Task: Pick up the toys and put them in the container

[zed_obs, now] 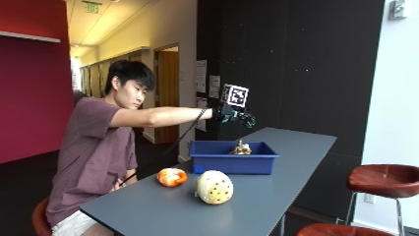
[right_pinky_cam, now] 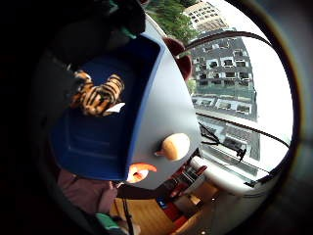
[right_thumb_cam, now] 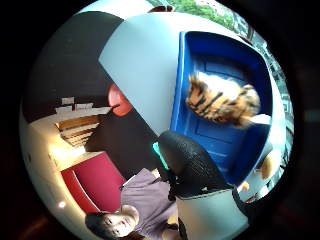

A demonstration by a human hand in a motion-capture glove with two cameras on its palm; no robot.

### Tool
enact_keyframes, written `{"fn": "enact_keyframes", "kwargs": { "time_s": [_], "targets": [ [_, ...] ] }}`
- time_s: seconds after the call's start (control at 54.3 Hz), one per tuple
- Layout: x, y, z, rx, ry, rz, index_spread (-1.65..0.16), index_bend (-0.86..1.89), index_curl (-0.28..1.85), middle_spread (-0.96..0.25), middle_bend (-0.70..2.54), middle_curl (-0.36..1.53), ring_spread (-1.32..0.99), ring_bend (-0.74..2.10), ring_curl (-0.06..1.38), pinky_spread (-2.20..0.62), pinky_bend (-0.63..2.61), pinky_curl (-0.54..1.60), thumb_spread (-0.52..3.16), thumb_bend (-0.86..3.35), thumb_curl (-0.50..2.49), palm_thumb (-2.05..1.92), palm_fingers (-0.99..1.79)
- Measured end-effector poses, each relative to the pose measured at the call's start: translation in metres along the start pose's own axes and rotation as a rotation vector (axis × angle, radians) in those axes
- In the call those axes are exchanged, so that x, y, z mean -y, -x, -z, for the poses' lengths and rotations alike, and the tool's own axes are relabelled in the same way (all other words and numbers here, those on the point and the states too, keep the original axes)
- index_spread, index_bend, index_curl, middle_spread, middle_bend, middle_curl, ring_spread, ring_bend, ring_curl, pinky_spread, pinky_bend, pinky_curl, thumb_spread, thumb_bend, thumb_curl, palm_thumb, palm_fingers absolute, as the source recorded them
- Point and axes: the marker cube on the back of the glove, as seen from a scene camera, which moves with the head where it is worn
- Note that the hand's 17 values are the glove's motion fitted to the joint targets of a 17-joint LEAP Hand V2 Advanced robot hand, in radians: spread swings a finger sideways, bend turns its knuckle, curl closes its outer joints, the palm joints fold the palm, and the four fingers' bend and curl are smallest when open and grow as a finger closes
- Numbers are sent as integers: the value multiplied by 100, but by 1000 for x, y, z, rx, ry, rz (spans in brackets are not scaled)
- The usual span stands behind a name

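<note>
A person sits at the near end of a long grey table (zed_obs: 288,162), right arm stretched out level. The gloved right hand (zed_obs: 237,117) hangs in the air above the one blue container (zed_obs: 233,157), its fingers spread loosely and holding nothing.

I count three toys. One striped tiger toy (zed_obs: 241,147) sits inside the container, directly below the hand and well apart from it; from the palm it shows lying on the blue floor near one wall (right_thumb_cam: 222,100) (right_pinky_cam: 98,93). Two more toys rest on the tabletop outside, on the side of the container nearer the person: an orange toy (zed_obs: 171,177) close to the table's left edge, and a pale cream spotted ball-shaped toy (zed_obs: 214,187) just beside it, towards the middle. Neither touches the container.

Two brown stools (zed_obs: 383,178) stand off the table's far side.
</note>
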Motion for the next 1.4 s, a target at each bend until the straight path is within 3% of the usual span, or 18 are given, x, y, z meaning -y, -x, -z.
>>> {"fn": "enact_keyframes", "kwargs": {
  "time_s": [0.239,0.331,0.405,0.478,0.607,0.81,0.902,1.122,1.215,1.399],
  "targets": [
    [-22,-17,18,6,-47,-4,-15,12,11,-1,12,44,-4,65,24,-1,99,41,118,-5,44,-5,-27],
    [-43,-42,28,12,-61,-78,-15,10,13,0,12,40,-3,62,23,0,96,40,119,-4,41,-5,-25],
    [-61,-74,33,15,-51,-300,-16,11,14,0,12,38,-2,60,23,1,94,38,123,-2,39,-2,-23],
    [-92,-105,36,-1,-58,-252,-17,11,15,0,14,36,-2,59,23,2,91,37,127,-1,38,0,-21],
    [-141,-164,31,-2,-57,-292,-17,11,16,-2,15,34,-2,58,23,2,88,36,131,-1,37,0,-18],
    [-182,-252,-23,36,-13,-428,-19,10,17,-2,15,32,-2,57,23,2,87,35,132,-2,34,-1,-17],
    [-182,-282,-72,83,61,-580,-21,11,17,-2,13,30,-2,55,23,3,90,36,131,-2,34,-2,-17],
    [-173,-296,-177,148,162,-545,-27,15,22,1,6,22,3,41,20,6,104,39,126,-3,32,-2,-23],
    [-170,-298,-201,127,62,-535,-27,15,23,2,6,19,4,38,20,6,111,41,124,-1,33,2,-20],
    [-176,-312,-202,194,-176,-548,-26,30,30,1,22,18,-10,82,31,-10,103,36,133,14,40,33,45]
  ]
}}
